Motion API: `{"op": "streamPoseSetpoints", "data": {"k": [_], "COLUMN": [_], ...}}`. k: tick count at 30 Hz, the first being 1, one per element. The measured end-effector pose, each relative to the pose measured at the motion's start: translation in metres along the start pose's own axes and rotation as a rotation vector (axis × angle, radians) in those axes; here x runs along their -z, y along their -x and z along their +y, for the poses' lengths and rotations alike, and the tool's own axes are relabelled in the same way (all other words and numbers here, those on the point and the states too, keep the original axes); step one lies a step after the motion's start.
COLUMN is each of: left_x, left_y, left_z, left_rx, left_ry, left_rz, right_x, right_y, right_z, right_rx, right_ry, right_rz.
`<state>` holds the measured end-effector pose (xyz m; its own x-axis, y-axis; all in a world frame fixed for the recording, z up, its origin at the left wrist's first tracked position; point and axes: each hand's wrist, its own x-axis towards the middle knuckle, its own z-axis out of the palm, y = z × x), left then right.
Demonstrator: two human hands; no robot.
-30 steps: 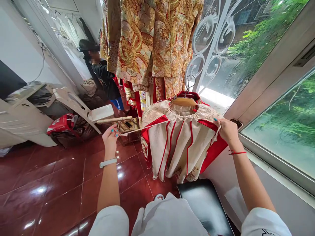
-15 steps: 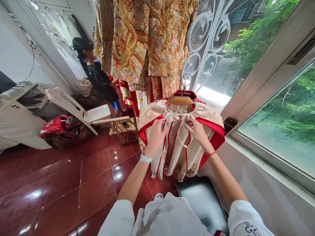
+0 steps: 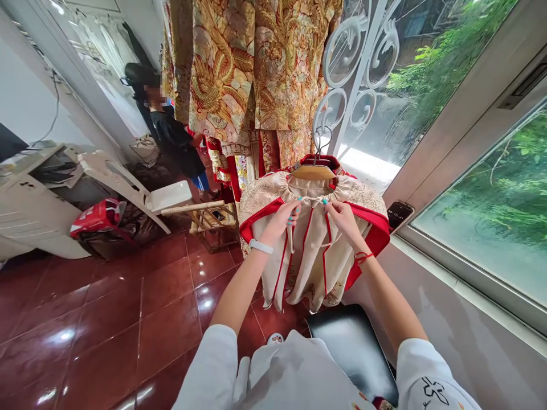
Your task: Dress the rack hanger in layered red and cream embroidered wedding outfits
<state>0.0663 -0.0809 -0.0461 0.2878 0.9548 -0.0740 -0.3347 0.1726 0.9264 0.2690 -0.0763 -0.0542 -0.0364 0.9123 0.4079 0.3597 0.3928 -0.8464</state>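
A cream cape (image 3: 310,250) with red trim and a gathered neckline hangs on a wooden hanger (image 3: 314,172) in front of me. My left hand (image 3: 284,220) is closed in a pinch on a thin cream drawstring (image 3: 292,242) at the left of the neck. On the other side, my right hand (image 3: 339,216) pinches the same tie near the collar. A short stretch of the cord runs between the two hands, just below the gathers. Its loose ends dangle over the cape's front.
Gold embroidered garments (image 3: 265,74) hang behind the cape. A black stool seat (image 3: 352,347) stands below it. At the right are a window frame (image 3: 461,267) and a phone (image 3: 399,216). A bamboo stool (image 3: 209,219), white chair (image 3: 168,196) and person in black (image 3: 175,136) are at the left.
Both hands have moved up to the neckline. Their fingers have closed on the drawstring, and the cord between them is now drawn across the collar.
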Motion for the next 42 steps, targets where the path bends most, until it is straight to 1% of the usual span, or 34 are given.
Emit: {"op": "streamPoseSetpoints", "data": {"k": [3,6,9,11,12,14,16,17,18,19,21,23,24,25,26,27,28,30,32,35,37,38,40,42], "left_x": [0.008,0.017,0.021,0.021,0.021,0.019,0.017,0.016,0.015,0.014,0.012,0.009,0.008,0.007,0.006,0.006,0.005,0.006,0.008,0.010,0.010,0.009,0.005,0.001], "left_y": [-0.001,0.002,0.006,0.008,0.010,0.011,0.011,0.010,0.010,0.010,0.009,0.008,0.007,0.006,0.004,0.001,-0.003,-0.011,-0.020,-0.028,-0.030,-0.030,-0.030,-0.029], "left_z": [0.013,0.020,0.018,0.017,0.017,0.018,0.020,0.020,0.020,0.020,0.018,0.017,0.017,0.017,0.018,0.020,0.021,0.023,0.024,0.020,0.016,0.014,0.013,0.014], "left_rx": [-0.062,-0.051,-0.059,-0.106,-0.118,-0.102,-0.073,-0.082,-0.111,-0.153,-0.224,-0.271,-0.297,-0.330,-0.369,-0.412,-0.455,-0.525,-0.569,-0.638,-0.697,-0.721,-0.758,-0.795], "left_ry": [0.054,0.088,0.082,0.080,0.088,0.131,0.185,0.196,0.186,0.152,0.029,-0.130,-0.210,-0.289,-0.366,-0.439,-0.509,-0.638,-0.744,-0.838,-0.854,-0.858,-0.895,-1.001], "left_rz": [0.003,0.060,0.136,0.140,0.124,0.068,0.012,-0.004,-0.010,-0.010,-0.015,-0.014,-0.007,0.007,0.023,0.038,0.049,0.042,-0.003,-0.054,-0.040,-0.032,-0.017,-0.002], "right_x": [0.016,0.027,0.027,0.026,0.027,0.031,0.037,0.039,0.039,0.037,0.027,0.010,0.000,-0.010,-0.018,-0.026,-0.031,-0.036,-0.033,-0.021,-0.014,-0.012,-0.011,-0.012], "right_y": [-0.011,-0.019,-0.015,-0.007,-0.002,0.006,0.010,0.011,0.011,0.010,0.006,-0.001,-0.005,-0.010,-0.014,-0.019,-0.023,-0.031,-0.036,-0.041,-0.043,-0.043,-0.041,-0.038], "right_z": [-0.009,-0.011,-0.009,-0.010,-0.011,-0.014,-0.016,-0.016,-0.015,-0.015,-0.015,-0.017,-0.020,-0.022,-0.025,-0.029,-0.032,-0.037,-0.039,-0.036,-0.032,-0.030,-0.027,-0.026], "right_rx": [0.085,0.119,0.113,0.115,0.121,0.138,0.170,0.189,0.202,0.207,0.209,0.219,0.229,0.242,0.257,0.275,0.299,0.344,0.355,0.310,0.294,0.300,0.348,0.423], "right_ry": [0.128,0.182,0.213,0.195,0.179,0.191,0.313,0.406,0.506,0.596,0.710,0.722,0.696,0.654,0.599,0.532,0.457,0.300,0.163,0.029,0.041,0.083,0.213,0.351], "right_rz": [0.052,0.043,0.094,0.111,0.088,-0.037,-0.151,-0.163,-0.135,-0.068,0.126,0.311,0.382,0.429,0.438,0.402,0.325,0.105,-0.083,-0.230,-0.263,-0.253,-0.177,-0.088]}}
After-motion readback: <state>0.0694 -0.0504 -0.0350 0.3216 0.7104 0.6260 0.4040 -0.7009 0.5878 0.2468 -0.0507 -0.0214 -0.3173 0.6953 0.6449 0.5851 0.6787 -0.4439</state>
